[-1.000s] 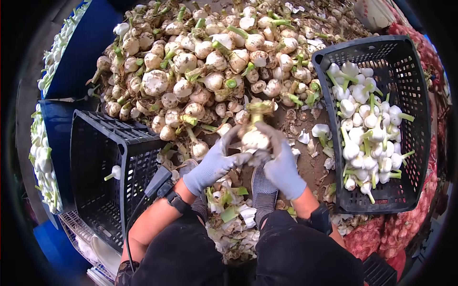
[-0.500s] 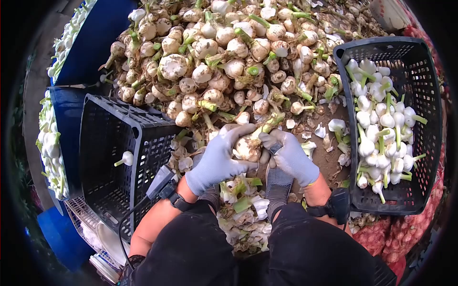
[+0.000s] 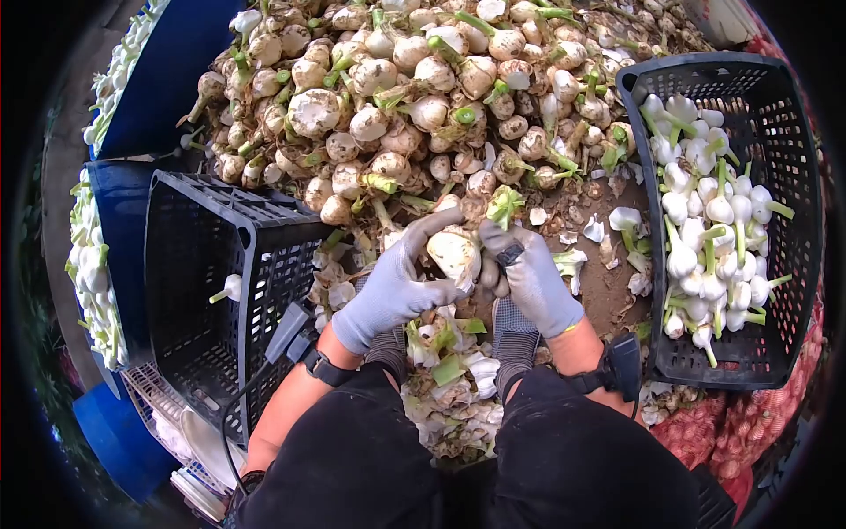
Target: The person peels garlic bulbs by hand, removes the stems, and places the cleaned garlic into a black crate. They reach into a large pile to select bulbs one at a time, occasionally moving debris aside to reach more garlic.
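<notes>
Between my hands, over the gap between my feet, is a garlic bulb with pale skin and some soil-brown patches. My left hand, in a grey-white glove, wraps thumb and fingers around its left side. My right hand, gloved alike, is closed at the bulb's right side, with the thumb at the base of a frayed green stem. A small dark piece sits against the right fingers; I cannot tell what it is. Loose skins and leaf scraps lie below the hands.
A large heap of soiled garlic spreads ahead. On the right, a black crate contains cleaned white bulbs. Another black crate lies tipped at left, one bulb inside. Blue bins of garlic stand farther left; red net sacks lie lower right.
The bulb has turned in my hands, showing a paler side. Its stem now points up with a frayed green end, and my right hand has shifted slightly left.
</notes>
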Available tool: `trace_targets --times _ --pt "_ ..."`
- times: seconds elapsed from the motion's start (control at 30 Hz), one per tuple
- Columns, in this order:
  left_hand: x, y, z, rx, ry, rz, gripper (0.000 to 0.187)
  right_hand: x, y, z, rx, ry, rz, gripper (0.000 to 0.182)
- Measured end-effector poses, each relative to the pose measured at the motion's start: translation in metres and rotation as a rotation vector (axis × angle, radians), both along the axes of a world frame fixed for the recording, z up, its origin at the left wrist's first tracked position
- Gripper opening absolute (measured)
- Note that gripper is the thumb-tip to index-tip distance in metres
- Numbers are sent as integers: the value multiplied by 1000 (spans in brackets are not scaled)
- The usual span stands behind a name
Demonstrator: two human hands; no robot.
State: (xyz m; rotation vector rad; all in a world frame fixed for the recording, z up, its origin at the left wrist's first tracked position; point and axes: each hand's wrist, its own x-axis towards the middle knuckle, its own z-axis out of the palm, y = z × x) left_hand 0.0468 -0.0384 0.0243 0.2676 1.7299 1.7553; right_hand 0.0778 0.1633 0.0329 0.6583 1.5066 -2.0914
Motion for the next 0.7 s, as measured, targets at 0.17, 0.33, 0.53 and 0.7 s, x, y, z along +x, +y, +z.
trace_targets --times 0.17,0.33,0.53,0.7 --pt "1 -5 2 61 -258 72 78 1 -3 2 116 -16 98 29" --pt "9 5 -7 583 -641 377 69 9 -7 -12 577 269 142 20" --pt "-1 5 3 511 -630 333 68 9 -11 -24 508 416 128 16" --pt "4 5 13 75 -310 93 85 5 -10 -22 -209 44 -70 25"
